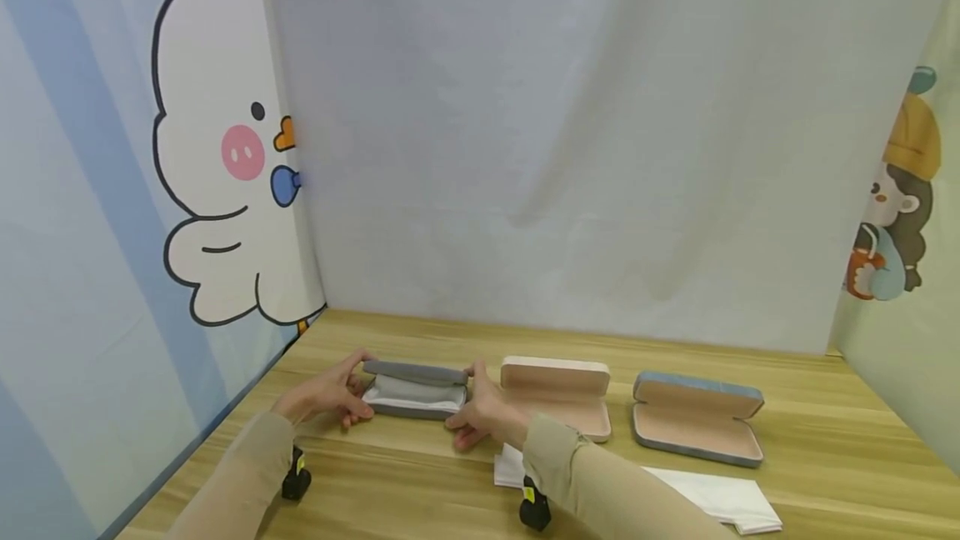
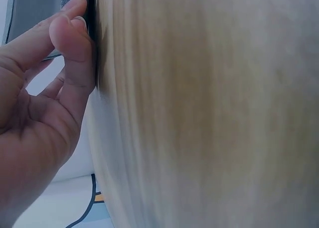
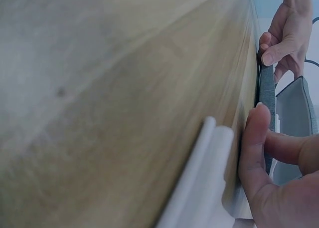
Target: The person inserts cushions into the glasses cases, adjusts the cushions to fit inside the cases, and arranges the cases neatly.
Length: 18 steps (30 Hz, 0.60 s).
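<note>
A grey glasses case (image 1: 415,372) lies on the table at the left, its lid raised and tilted. White folded cloth (image 1: 414,404) shows inside along the front rim. My left hand (image 1: 327,396) grips the case's left end, thumb at the front and fingers reaching to the lid. At the opposite end, my right hand (image 1: 489,412) holds the case the same way, with a finger up at the lid's corner. The right wrist view shows both thumbs against the front wall of the grey case (image 3: 267,88). Part of the case is cut off in the left wrist view.
Right of the grey case stand an open white glasses case (image 1: 555,367) and an open blue one (image 1: 699,387), both lined in pale pink. Folded white cloth (image 1: 716,497) lies nearer me, partly under my right forearm. A grey-white curtain (image 1: 570,148) hangs behind the wooden table (image 1: 405,490).
</note>
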### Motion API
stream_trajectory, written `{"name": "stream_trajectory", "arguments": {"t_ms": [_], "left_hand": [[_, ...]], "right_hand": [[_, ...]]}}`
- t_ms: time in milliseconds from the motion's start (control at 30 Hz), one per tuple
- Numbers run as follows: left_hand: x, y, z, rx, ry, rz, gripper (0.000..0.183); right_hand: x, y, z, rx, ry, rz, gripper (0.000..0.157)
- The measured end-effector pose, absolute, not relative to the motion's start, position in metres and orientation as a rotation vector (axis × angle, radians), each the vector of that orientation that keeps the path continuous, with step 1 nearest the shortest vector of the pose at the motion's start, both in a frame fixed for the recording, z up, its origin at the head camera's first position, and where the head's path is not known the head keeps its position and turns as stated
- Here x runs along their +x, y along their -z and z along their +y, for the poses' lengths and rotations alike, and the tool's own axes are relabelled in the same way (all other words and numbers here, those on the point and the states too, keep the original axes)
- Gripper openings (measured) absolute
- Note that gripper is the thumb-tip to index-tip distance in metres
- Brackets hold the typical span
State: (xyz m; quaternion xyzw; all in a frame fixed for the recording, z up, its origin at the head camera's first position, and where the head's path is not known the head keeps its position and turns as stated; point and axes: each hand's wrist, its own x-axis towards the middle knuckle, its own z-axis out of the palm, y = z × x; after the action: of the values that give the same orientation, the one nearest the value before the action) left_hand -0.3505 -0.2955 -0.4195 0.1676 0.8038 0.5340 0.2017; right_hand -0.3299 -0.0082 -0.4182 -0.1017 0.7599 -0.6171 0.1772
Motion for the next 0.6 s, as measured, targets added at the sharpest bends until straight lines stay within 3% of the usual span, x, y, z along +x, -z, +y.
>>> {"name": "stream_trajectory", "arguments": {"t_ms": [300, 600], "left_hand": [[-0.3509, 0.4209, -0.2961, 0.499, -1.514, 2.202, 0.072], [-0.346, 0.4173, -0.2954, 0.478, -1.489, 2.264, 0.062]], "right_hand": [[-0.3298, 0.4198, -0.009, -0.286, 1.738, 2.176, 0.079], [-0.3269, 0.4199, -0.0104, -0.318, 1.706, 2.246, 0.065]]}}
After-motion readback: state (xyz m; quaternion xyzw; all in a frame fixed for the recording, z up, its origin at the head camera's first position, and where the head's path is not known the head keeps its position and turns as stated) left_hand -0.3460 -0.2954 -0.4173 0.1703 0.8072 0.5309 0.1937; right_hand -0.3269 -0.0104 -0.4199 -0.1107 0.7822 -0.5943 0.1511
